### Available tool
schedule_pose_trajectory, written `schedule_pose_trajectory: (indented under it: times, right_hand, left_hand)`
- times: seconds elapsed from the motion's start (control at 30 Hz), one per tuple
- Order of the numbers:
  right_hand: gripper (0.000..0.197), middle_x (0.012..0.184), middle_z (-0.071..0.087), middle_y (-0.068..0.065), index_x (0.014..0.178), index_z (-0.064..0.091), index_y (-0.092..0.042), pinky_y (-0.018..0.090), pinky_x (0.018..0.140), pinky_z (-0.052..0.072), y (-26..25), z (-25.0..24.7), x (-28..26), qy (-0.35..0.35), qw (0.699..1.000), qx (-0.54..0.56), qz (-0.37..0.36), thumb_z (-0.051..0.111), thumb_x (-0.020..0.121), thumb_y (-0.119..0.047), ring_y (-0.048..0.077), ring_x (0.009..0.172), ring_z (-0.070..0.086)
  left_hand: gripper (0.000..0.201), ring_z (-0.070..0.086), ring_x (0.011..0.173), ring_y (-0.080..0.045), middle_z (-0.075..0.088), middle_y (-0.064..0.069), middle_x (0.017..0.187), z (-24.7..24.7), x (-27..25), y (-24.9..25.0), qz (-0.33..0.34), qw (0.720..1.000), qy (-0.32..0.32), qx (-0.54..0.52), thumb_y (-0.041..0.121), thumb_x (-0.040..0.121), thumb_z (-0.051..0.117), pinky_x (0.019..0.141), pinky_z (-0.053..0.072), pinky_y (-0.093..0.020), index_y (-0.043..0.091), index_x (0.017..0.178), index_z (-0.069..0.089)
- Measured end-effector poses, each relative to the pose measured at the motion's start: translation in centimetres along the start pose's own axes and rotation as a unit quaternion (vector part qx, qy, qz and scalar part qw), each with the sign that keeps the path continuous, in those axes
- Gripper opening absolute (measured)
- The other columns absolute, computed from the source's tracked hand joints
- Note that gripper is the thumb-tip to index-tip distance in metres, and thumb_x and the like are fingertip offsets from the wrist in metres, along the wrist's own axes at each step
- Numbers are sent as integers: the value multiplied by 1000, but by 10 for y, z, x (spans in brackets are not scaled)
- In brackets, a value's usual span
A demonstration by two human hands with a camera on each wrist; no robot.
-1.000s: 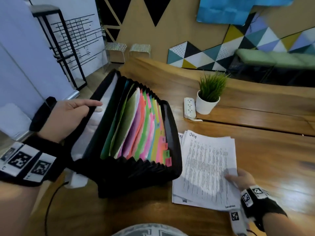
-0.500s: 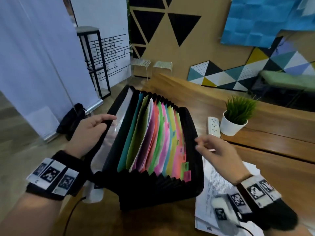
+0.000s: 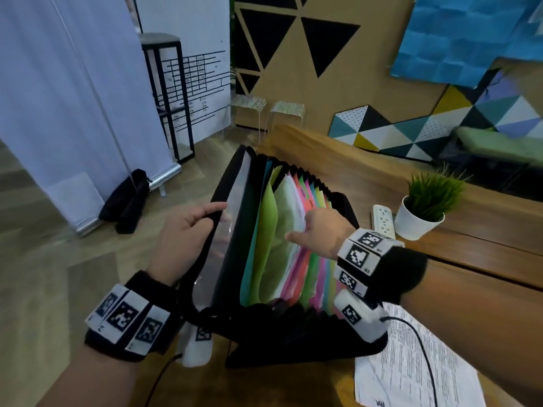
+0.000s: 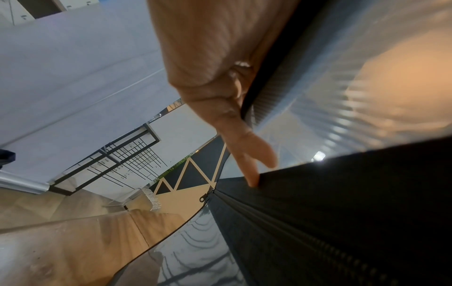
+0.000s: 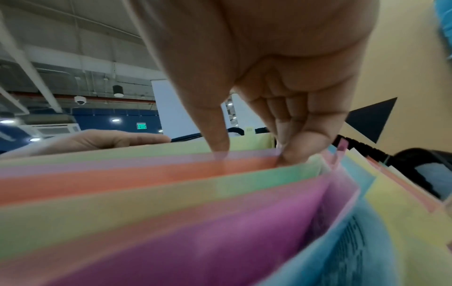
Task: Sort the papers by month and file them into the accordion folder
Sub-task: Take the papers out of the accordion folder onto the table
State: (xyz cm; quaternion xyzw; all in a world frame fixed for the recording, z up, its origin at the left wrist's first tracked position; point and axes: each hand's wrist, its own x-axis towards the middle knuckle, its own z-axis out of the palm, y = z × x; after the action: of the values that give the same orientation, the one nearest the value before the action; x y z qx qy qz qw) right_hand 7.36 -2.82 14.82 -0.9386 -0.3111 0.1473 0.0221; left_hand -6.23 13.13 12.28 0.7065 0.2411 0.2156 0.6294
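Black accordion folder [image 3: 293, 333]: left hand [image 3: 182, 242] grips flap [image 3: 227, 259], right hand [image 3: 320, 230] pinches dividers [image 3: 296, 277].

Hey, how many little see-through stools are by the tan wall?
2. One small clear stool stands against the tan wall; the second clear stool stands just right of it. Others may be hidden.

The accordion folder [image 3: 293, 333] has a matt black woven-cloth shell with a toothed zip along its edge. Its front flap [image 3: 232, 245] is clear ribbed plastic, glossy with glare. Inside the folder, the dividers [image 3: 296, 274] are thin, smooth, translucent coloured plastic. Right of the folder, the papers [image 3: 396, 377] are matt white printed sheets lying on the table [image 3: 484, 277], varnished wood with a soft sheen. Farther right of the folder, the plant pot [image 3: 417, 227] looks smooth and matt white.
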Motion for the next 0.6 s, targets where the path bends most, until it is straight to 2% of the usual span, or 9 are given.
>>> schedule_pose_trajectory:
  times: [0.03,0.1,0.27,0.33,0.4,0.43,0.53,0.57,0.6]
  right_hand:
    - [49,54,41,0,59,43,-12,20,43,29,-3,0,2,4,1000,1,19,49,89,-50,11,46,39]
    - [51,50,31,-1,54,35,-14,19,39,24,-8,0,7,9,999,7,48,52,88,-47,10,40,32]
    - [36,64,44,-2,62,43,-18,18,47,34,-6,6,22,-67,989,119,64,65,81,-39,9,53,40]
    - [17,76,56,-2,77,59,-16,18,56,44,-9,9,19,-94,988,109,63,66,82,-31,9,65,52]
    - [28,100,65,4,106,64,-5,22,72,51,-12,6,14,-86,992,63,64,63,85,-24,15,88,63]
    - [32,108,65,8,112,62,-2,23,73,51,-9,1,13,-70,991,91,72,62,86,-21,19,93,64]
    - [30,97,64,11,114,59,1,24,50,51,7,-22,-3,0,960,265,90,59,87,-11,21,67,64]
    - [28,90,65,11,113,60,1,25,50,54,17,-30,-10,20,941,326,92,58,87,-8,19,61,63]
    - [25,85,66,10,110,62,2,27,52,56,30,-38,-18,38,923,372,93,58,87,-6,17,59,64]
  left_hand:
    - [41,55,39,-2,65,-6,90,-1,-1,1,-2,1000,1,-4,-11,91,35,35,38,-10,10,110,65]
    - [41,50,34,-1,64,-4,84,-4,-2,1,-3,1000,9,-7,-11,90,36,33,36,-9,8,113,65]
    - [42,58,41,-2,65,8,91,-6,-4,2,-17,1000,21,-16,-12,89,36,35,40,-11,9,109,67]
    - [42,64,50,-6,68,5,95,-6,-4,0,-20,999,17,-19,-11,89,37,40,49,-18,11,107,68]
    - [43,67,55,-11,71,-2,97,-7,-2,-3,-22,1000,9,-17,-10,89,38,43,54,-25,13,106,70]
    - [43,66,53,-11,72,-4,96,-7,-1,-5,-21,1000,7,-11,-9,89,39,44,54,-26,15,105,70]
    - [43,60,56,-23,74,-7,89,-12,3,-9,-3,999,4,40,-3,88,43,58,58,-47,26,101,72]
    - [42,59,59,-28,74,-7,89,-14,4,-9,0,999,-1,52,-1,88,44,63,57,-53,28,99,73]
    - [41,59,60,-30,74,-6,89,-15,6,-9,0,998,-5,58,0,88,45,65,58,-51,29,98,73]
